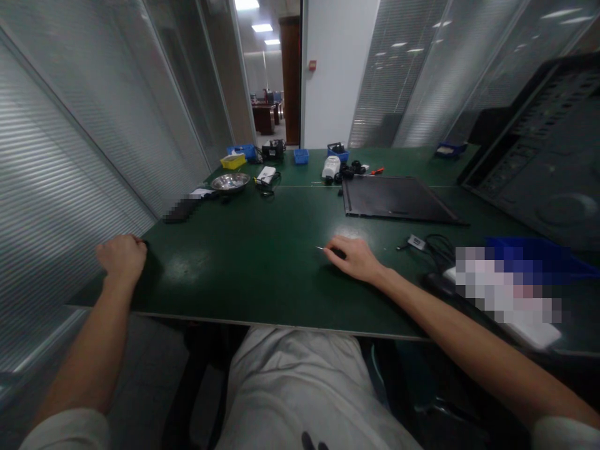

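My right hand [354, 257] rests above the middle of the green table, its fingers pinched around a small tool. Only the thin, pale metal tip [319, 248] pokes out to the left of the fingers; a dark patch shows within the grip, and the tool's exact kind is hidden. At the table's left edge, my left hand [122, 256] is closed in a fist. Something small and dark [146, 243] shows beside its knuckles, too unclear to name. Nearest to my right hand is a cable with a white label [416, 242].
A black flat panel [398, 199] lies at the right rear, near an open computer case [553, 150]. A black mouse [438, 284] and a blue tray [539, 253] sit right. Toward the back left stand a metal bowl [230, 182], a white adapter [266, 175] and a yellow bin [233, 162].
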The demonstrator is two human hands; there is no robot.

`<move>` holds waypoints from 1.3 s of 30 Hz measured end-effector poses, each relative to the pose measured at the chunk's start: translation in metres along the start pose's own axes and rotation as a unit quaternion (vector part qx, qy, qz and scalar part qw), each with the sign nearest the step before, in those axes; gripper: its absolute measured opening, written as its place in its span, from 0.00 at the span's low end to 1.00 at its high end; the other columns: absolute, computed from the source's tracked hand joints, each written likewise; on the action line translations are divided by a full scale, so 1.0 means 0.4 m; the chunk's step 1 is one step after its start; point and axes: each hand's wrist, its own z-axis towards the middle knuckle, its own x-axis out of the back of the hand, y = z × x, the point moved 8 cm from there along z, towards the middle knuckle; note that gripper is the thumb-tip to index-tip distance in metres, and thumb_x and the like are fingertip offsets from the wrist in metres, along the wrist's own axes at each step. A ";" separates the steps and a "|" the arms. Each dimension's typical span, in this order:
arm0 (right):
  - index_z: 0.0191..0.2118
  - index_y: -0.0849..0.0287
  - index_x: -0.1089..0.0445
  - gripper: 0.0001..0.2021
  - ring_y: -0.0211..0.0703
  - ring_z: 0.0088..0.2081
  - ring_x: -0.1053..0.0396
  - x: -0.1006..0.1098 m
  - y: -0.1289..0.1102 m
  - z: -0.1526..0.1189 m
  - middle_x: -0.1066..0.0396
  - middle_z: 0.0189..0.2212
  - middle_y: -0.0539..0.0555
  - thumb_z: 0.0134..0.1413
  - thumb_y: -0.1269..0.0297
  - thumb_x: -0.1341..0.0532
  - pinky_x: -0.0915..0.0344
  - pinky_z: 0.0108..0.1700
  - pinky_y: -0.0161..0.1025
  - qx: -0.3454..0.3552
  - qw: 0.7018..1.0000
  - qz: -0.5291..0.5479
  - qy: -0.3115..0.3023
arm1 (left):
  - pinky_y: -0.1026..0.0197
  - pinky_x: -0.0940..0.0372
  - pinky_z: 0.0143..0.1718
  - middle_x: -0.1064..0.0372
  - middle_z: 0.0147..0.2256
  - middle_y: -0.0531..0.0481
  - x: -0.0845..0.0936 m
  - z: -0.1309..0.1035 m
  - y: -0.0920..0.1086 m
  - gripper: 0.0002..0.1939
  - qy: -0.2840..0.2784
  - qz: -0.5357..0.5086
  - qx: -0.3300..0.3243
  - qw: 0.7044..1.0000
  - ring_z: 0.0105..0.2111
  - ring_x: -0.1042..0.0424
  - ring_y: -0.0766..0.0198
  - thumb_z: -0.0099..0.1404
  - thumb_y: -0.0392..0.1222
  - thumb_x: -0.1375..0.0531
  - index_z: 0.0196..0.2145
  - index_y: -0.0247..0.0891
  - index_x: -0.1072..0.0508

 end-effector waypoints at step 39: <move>0.41 0.55 0.27 0.12 0.42 0.34 0.30 -0.049 0.001 0.001 0.25 0.36 0.52 0.71 0.55 0.44 0.50 0.34 0.38 -0.021 0.994 -0.042 -0.100 | 0.61 0.35 0.41 0.25 0.42 0.45 0.224 -0.457 0.944 0.14 -0.169 -0.512 -0.552 0.636 0.40 0.27 0.61 0.69 0.44 0.34 0.49 0.36 0.24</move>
